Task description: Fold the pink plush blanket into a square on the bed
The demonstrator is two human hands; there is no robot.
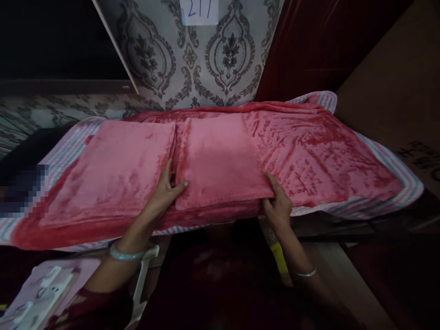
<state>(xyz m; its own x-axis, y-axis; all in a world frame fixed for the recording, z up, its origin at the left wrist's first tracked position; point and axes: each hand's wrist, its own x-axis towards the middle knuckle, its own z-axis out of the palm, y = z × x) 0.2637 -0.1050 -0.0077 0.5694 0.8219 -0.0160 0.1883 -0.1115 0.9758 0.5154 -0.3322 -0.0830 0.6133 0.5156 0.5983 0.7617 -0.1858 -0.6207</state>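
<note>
A folded pink plush cloth (216, 160) lies in the middle of a spread pinkish-red plush cover (316, 151). My left hand (165, 190) is at its left edge, with thumb and forefinger spread apart; the thumb rests on the cloth and the forefinger points into the gap. Its other fingers are mostly hidden. At the front right corner, my right hand (279, 204) pinches the cloth's edge, fingers on top and thumb lower down. Left of the gap lies a second folded pink plush cloth (120, 160), close beside my left hand.
A striped border (409, 188) edges the cover. Behind it stands a patterned wall (189, 55) with a numbered paper (200, 11). A dark screen (62, 41) hangs at the upper left, and a brown carton (395, 91) stands right. White plastic items (51, 291) sit at the lower left.
</note>
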